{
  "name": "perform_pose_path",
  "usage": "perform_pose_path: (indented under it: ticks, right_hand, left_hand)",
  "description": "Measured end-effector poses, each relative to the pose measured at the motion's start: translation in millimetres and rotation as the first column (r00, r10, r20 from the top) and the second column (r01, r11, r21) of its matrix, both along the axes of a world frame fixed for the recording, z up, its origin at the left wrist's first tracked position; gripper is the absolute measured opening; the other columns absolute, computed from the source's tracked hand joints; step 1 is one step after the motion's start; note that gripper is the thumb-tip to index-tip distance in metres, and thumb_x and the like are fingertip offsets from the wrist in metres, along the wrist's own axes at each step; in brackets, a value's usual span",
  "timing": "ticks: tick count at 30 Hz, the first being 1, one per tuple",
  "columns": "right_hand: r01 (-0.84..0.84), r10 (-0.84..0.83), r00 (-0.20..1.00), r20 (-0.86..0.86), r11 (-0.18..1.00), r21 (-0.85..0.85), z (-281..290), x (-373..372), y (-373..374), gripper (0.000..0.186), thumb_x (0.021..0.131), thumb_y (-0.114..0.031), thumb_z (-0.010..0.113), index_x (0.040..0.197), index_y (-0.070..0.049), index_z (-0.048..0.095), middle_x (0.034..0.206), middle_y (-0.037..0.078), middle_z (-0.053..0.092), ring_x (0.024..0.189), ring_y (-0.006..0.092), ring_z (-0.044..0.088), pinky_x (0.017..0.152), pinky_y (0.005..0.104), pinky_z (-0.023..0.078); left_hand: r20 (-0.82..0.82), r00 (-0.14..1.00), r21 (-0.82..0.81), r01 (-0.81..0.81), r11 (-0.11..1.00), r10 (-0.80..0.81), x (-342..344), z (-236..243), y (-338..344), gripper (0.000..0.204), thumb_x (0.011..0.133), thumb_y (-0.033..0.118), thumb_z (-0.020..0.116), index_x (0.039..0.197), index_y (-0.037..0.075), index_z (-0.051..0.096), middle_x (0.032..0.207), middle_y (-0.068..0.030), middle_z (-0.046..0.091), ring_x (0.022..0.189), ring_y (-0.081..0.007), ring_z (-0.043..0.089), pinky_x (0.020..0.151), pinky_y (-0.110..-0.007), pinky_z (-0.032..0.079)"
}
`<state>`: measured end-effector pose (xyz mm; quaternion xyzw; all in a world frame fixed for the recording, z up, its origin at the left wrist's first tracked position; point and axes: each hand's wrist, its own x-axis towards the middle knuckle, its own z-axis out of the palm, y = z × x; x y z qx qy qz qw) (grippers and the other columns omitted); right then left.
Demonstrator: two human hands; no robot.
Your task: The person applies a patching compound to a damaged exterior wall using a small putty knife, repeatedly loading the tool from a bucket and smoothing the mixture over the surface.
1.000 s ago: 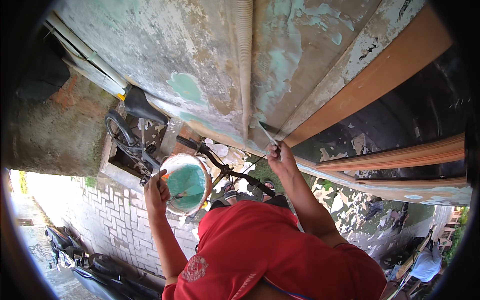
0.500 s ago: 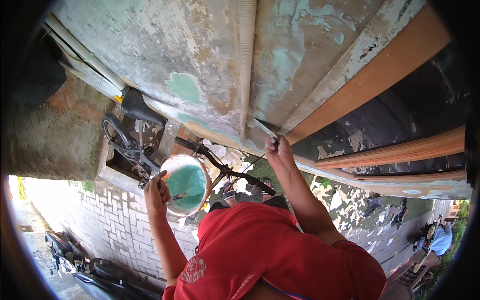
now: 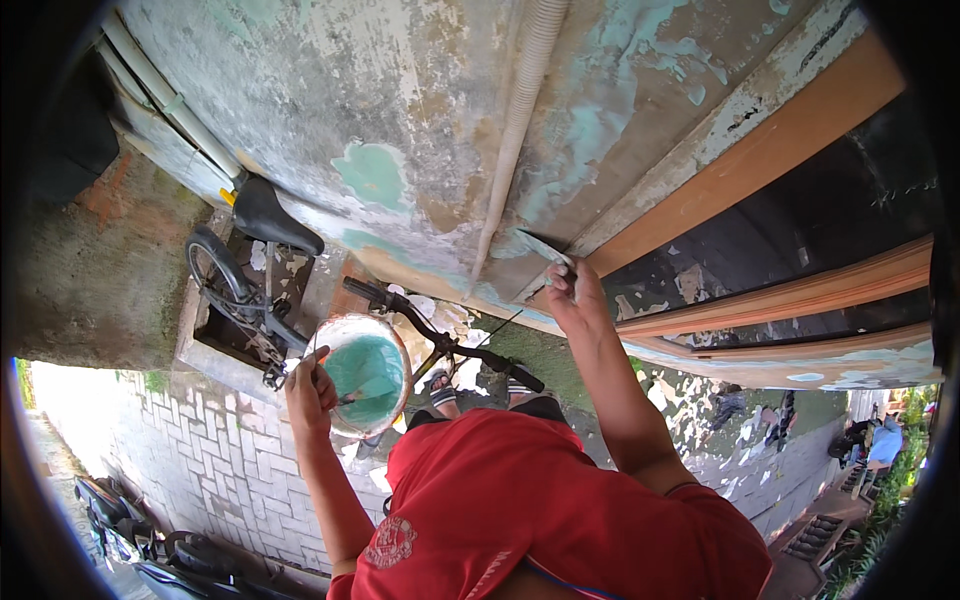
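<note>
My right hand (image 3: 577, 290) grips a putty knife (image 3: 545, 247). Its blade lies at the wall (image 3: 440, 120), between a ribbed pipe (image 3: 515, 120) and the wooden window frame (image 3: 745, 165). Closed fingers show on my left hand (image 3: 312, 388), beside the left rim of a round white bucket (image 3: 402, 345). A thin dark line rises by these fingers, but I cannot make out what they hold. Inside the bucket is teal paste (image 3: 350, 360). A tool with a pale blade (image 3: 378, 388) rests in the paste, its handle toward my left hand.
A bicycle with a black saddle (image 3: 272, 215) and handlebar (image 3: 440, 338) stands between me and the wall. Paint flakes (image 3: 690, 400) litter the ground at right. Grey paving (image 3: 220, 440) spreads at left, with parked motorcycles (image 3: 190, 560) at the lower left.
The view has shifted slightly. My right hand and the putty knife appear a little farther right, still at the wall. My left hand stays beside the bucket.
</note>
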<state>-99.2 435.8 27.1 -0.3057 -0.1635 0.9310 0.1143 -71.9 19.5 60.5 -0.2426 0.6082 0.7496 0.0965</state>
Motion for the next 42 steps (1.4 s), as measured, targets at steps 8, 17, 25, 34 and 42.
perform_pose_path:
  ticks: [8, 17, 25, 34, 42]
  right_hand:
    - [-0.087, 0.040, 0.936, 0.351, 0.989, 0.120, -19.4, 15.8, -32.6, 0.011, 0.093, -0.011, 0.053, 0.084, -0.004, 0.051, 0.070, 0.007, 0.054, 0.056, 0.0147, 0.051, 0.046, 0.0252, 0.040]
    - [-0.008, -0.016, 0.996, 0.088, 0.963, 0.268, 59.1, 3.1, -33.2, 0.012, 0.093, -0.014, 0.057, 0.085, -0.005, 0.054, 0.068, 0.006, 0.056, 0.054, 0.0149, 0.049, 0.047, 0.0253, 0.036]
    - [-0.018, -0.029, 0.993, 0.118, 0.923, 0.385, 57.4, 84.4, -62.9, 0.009, 0.092, -0.014, 0.059, 0.091, -0.006, 0.055, 0.075, 0.005, 0.057, 0.060, 0.0140, 0.052, 0.047, 0.0249, 0.036]
    - [-0.249, 0.094, 0.966, 0.243, 0.608, 0.754, 20.6, 144.7, -98.7, 0.024, 0.097, -0.017, 0.059, 0.119, -0.008, 0.057, 0.088, 0.002, 0.063, 0.058, 0.0071, 0.051, 0.047, 0.0248, 0.037]
    - [-0.183, 0.117, 0.953, 0.281, -0.520, 0.835, -5.9, 114.3, -94.4, 0.020, 0.091, -0.017, 0.063, 0.100, 0.000, 0.058, 0.080, 0.016, 0.060, 0.072, 0.0333, 0.062, 0.065, 0.0425, 0.048]
  left_hand:
    - [0.003, 1.000, 0.065, 0.000, 0.998, 0.000, -1.8, -10.8, -10.9, 0.037, 0.097, 0.023, 0.049, 0.114, -0.008, 0.060, 0.057, 0.0062, 0.030, 0.041, -0.0040, 0.025, 0.037, -0.022, 0.020]
    - [0.000, 0.998, 0.091, 0.055, 0.994, -0.055, 0.7, -21.2, -40.0, 0.042, 0.098, 0.026, 0.048, 0.118, -0.010, 0.056, 0.056, 0.0063, 0.031, 0.041, -0.0033, 0.026, 0.038, -0.022, 0.022]
    - [0.035, 0.996, 0.116, 0.077, 0.990, -0.081, 9.0, -33.4, -56.3, 0.036, 0.100, 0.023, 0.046, 0.115, -0.007, 0.059, 0.057, 0.0067, 0.033, 0.043, -0.0029, 0.027, 0.038, -0.022, 0.022]
    - [-0.057, 0.997, 0.063, 0.064, 0.996, -0.060, 46.1, -31.7, -65.3, 0.034, 0.100, 0.021, 0.045, 0.115, -0.006, 0.059, 0.057, 0.0062, 0.033, 0.042, -0.0034, 0.028, 0.038, -0.023, 0.022]
    - [-0.080, 0.995, 0.027, -0.057, 0.998, 0.059, 120.0, -20.6, -81.0, 0.035, 0.100, 0.023, 0.046, 0.114, -0.006, 0.059, 0.056, 0.0068, 0.031, 0.042, -0.0034, 0.026, 0.038, -0.023, 0.021]
